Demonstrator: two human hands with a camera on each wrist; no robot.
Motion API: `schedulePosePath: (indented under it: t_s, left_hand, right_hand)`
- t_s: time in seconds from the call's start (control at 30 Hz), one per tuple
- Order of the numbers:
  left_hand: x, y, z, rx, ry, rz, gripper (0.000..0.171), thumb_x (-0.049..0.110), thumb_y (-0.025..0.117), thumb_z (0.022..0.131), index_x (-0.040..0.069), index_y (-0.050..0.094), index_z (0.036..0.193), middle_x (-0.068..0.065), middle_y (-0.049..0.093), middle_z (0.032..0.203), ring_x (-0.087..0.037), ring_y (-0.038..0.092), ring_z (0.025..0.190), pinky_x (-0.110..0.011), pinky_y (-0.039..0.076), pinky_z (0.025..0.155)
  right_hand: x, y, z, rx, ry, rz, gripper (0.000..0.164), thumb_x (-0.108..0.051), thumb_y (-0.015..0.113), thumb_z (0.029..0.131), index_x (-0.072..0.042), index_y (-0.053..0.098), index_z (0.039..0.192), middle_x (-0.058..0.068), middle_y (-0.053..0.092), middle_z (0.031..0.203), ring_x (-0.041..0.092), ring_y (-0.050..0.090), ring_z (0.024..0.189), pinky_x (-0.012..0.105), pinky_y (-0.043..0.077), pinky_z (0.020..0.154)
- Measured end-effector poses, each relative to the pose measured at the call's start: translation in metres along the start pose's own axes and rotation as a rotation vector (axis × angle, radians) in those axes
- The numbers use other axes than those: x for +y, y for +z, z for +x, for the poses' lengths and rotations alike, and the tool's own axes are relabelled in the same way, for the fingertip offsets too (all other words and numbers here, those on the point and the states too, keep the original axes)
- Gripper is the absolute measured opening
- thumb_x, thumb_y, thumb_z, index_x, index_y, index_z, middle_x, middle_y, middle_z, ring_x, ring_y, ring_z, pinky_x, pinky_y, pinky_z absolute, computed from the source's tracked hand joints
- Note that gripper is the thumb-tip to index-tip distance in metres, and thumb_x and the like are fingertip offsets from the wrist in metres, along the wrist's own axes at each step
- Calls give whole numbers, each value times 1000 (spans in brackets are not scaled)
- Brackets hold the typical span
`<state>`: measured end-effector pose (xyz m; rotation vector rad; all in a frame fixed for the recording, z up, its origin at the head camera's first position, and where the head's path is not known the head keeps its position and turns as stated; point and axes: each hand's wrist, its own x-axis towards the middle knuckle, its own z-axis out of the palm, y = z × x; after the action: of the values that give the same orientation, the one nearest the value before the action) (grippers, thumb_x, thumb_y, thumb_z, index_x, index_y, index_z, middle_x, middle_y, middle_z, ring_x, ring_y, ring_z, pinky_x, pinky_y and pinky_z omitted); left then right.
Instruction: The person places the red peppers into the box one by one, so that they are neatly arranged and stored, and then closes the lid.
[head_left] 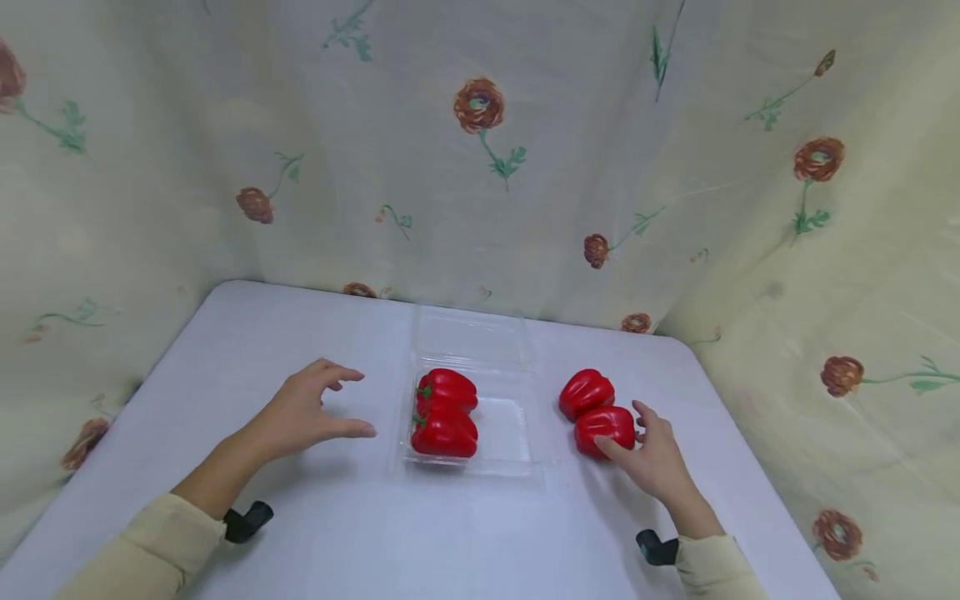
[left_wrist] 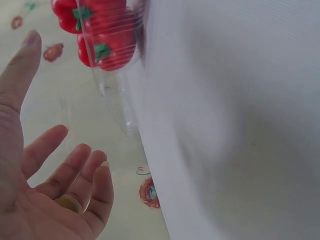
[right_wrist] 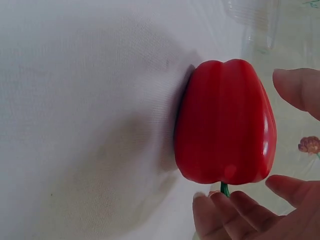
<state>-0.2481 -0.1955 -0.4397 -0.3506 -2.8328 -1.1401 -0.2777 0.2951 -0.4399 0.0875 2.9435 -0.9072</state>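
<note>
Two red bell peppers lie side by side in the left half of a clear plastic clamshell box (head_left: pixel 510 468), the nearer one (head_left: pixel 444 432) in front of the other (head_left: pixel 453 386). Its lid (head_left: pixel 472 337) is folded back behind it. To the right of the box, two more bell peppers rest on the table, one (head_left: pixel 586 393) behind the other (right_wrist: pixel 225 122). My right hand (head_left: pixel 654 454) is around the front one, thumb on one side and fingers by its green stem, not closed on it. Left of the box, my left hand (head_left: pixel 311 410) hovers with thumb and fingers apart, holding nothing.
A white table (head_left: pixel 465 542) carries everything. Behind it and at both sides hangs a cream curtain (head_left: pixel 420 167) with a flower print. A black strap mount sits on each wrist.
</note>
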Motion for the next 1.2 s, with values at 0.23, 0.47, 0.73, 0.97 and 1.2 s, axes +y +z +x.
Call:
schedulePosePath:
  t_s: [0.23, 0.47, 0.73, 0.97, 1.2]
  left_hand:
    - [-3, 6, -3, -31, -20, -15, 84, 58, 86, 66, 14, 61, 133, -9, 58, 127, -32, 55, 115, -44, 56, 80]
    - [-6, 18, -4, -83, -15, -54, 85, 56, 87, 66, 13, 59, 135, -7, 57, 130, -30, 55, 116, -43, 55, 83]
    - [2, 32, 1, -129, 14, -105, 80, 51, 88, 67, 19, 60, 134, -2, 58, 128, -25, 56, 114, -40, 55, 81]
    - [9, 41, 5, -168, 58, -127, 74, 47, 89, 69, 22, 61, 134, -3, 59, 124, -24, 57, 111, -41, 55, 81]
    - [11, 47, 6, -195, 56, -122, 68, 46, 88, 69, 27, 64, 130, -1, 60, 120, -20, 57, 107, -39, 55, 81]
  right_hand:
    - [1, 2, 3, -11, 35, -39, 106, -41, 82, 77, -2, 21, 154, 30, 33, 140, 48, 35, 126, 54, 56, 80]
    - [5, 6, 11, -16, -1, -58, 109, -45, 84, 75, -3, 22, 154, 30, 33, 141, 50, 33, 128, 56, 55, 82]
    - [4, 13, 14, -31, -15, -52, 108, -40, 85, 76, -1, 21, 154, 29, 36, 141, 49, 37, 129, 58, 52, 87]
    - [4, 12, 13, -32, -3, -50, 107, -38, 85, 77, -2, 20, 154, 30, 36, 143, 50, 36, 129, 58, 52, 88]
    - [6, 9, 11, -34, -5, -25, 108, -38, 86, 75, -2, 21, 154, 29, 36, 144, 49, 38, 128, 56, 53, 87]
